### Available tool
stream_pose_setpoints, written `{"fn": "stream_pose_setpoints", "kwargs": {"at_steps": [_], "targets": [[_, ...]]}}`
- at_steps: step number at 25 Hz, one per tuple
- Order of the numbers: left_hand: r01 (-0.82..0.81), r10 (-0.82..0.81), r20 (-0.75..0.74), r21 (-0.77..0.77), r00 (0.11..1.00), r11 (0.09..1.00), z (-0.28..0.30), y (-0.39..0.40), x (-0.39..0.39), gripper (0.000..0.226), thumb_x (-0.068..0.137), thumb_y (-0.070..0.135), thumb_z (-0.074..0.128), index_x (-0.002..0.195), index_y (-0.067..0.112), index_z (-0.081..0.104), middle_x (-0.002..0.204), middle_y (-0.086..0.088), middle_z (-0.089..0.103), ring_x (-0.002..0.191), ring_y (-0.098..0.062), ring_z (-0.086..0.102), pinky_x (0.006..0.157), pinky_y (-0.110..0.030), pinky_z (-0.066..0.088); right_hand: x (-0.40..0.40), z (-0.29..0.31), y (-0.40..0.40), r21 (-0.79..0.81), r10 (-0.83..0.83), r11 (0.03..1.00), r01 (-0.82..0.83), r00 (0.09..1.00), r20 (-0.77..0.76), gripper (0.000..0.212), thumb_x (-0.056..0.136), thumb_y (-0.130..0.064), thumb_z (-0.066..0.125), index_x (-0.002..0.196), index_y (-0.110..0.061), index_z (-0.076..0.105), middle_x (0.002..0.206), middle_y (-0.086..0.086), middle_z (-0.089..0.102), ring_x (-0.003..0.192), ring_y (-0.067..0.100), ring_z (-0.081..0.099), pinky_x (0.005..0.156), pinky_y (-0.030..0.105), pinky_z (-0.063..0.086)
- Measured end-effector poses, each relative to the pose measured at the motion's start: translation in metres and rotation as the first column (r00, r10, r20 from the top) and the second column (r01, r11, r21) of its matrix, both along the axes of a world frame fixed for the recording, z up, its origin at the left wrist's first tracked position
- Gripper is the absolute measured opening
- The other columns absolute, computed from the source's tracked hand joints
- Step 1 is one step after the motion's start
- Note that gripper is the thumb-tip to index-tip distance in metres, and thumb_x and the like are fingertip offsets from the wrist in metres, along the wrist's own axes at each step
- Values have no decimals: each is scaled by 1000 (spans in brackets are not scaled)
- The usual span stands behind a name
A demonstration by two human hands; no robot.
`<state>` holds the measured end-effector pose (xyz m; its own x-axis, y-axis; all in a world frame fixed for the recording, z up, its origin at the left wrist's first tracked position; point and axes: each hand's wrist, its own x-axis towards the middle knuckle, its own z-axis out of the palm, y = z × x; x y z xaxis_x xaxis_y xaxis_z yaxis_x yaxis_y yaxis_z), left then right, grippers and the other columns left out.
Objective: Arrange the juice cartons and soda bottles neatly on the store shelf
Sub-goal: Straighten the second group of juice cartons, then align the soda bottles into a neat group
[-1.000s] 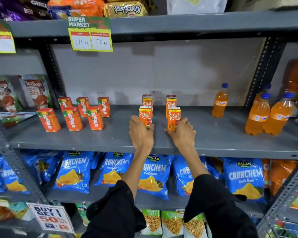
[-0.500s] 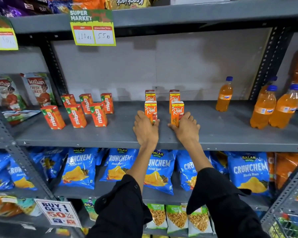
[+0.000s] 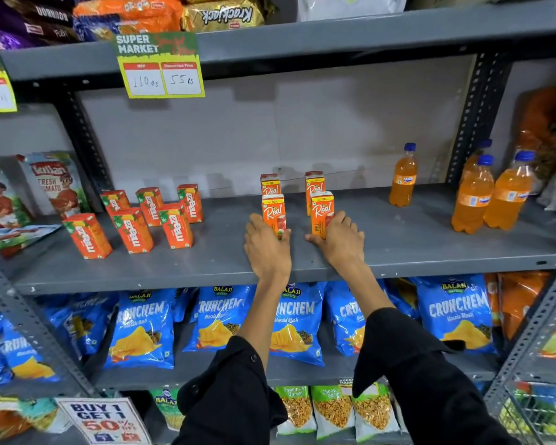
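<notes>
Landmark: grey shelf (image 3: 398, 248).

Six red-orange Maaza cartons (image 3: 132, 231) upright toward the shelf's left end, two loose rows of three, all turned slightly askew.

Four orange Real cartons at shelf centre, upright, two by two: front left carton (image 3: 273, 212) and front right carton (image 3: 321, 213) near the shelf's front; back pair (image 3: 314, 185) behind them near the rear wall.

Four orange soda bottles, blue caps, upright toward the right end: lone bottle (image 3: 403, 178) at rear; cluster of three (image 3: 491, 194) further right, touching.
</notes>
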<state>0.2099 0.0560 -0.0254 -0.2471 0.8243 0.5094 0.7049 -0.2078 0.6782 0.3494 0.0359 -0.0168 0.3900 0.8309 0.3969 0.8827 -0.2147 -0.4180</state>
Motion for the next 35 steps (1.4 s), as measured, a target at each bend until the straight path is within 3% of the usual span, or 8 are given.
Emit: {"fn": "stream_pose_setpoints", "kwargs": {"at_steps": [7,11,15,20,23,27,30,35], "targets": [[-87,81,56,105,995,991,-2,-23,10,82,80,56,75,137,9,39,129,-15,54,119,-31,56,94,-45,54,23,2,-24,109,175,982,-152,954,-245,97,72,-71,65,135,-5,32,138,19,49,126,36,50,102,51,44],[-45,45,7,323,999,945,-21,-63,60,44,92,45,66,121,14,56,116,-10,59,107,-31,57,88,-41,44,81,-2,-58,285,297,937,-203,893,-339,77,87,-65,51,136,-8,36,138,16,46,126,32,49,102,49,45],[218,-211,-59,351,976,911,-7,-86,161,31,92,33,67,116,16,58,113,-6,62,107,-28,59,90,-41,49,159,2,-83,422,133,906,-35,970,-205,52,95,-51,50,128,-11,43,126,13,52,116,30,50,95,47,47],[372,-423,219,237,879,897,15,-103,274,39,90,32,69,122,18,51,113,-2,59,108,-23,59,92,-43,53,248,10,-104,585,-172,767,264,963,-208,36,92,-17,55,125,-7,46,121,19,51,109,36,49,92,45,43],[446,-471,304,151,828,882,16,-105,323,53,88,26,73,132,15,46,128,-6,56,120,-25,57,100,-41,50,293,8,-100,474,-215,825,309,946,-243,57,79,-2,60,132,-3,40,130,23,46,121,40,45,101,47,39],[476,-454,344,21,822,879,20,-100,360,77,83,16,80,145,10,34,145,-12,47,138,-26,46,103,-30,42,329,6,-82,277,-54,947,162,932,-359,89,78,-13,75,146,-2,19,148,27,30,141,44,28,113,53,31],[433,-390,351,-51,851,900,22,-92,370,86,80,20,83,147,7,32,145,-15,50,138,-29,47,105,-39,47,340,11,-74,221,-63,958,183,885,-461,85,74,-22,82,135,-4,26,141,24,34,135,43,35,109,54,36],[441,-420,266,-23,868,897,14,-79,361,58,79,25,85,120,16,45,121,-9,65,113,-26,65,90,-36,56,351,13,-73,212,-18,966,150,853,-522,72,72,-21,85,123,-4,37,131,21,48,126,36,48,102,43,42]]}}
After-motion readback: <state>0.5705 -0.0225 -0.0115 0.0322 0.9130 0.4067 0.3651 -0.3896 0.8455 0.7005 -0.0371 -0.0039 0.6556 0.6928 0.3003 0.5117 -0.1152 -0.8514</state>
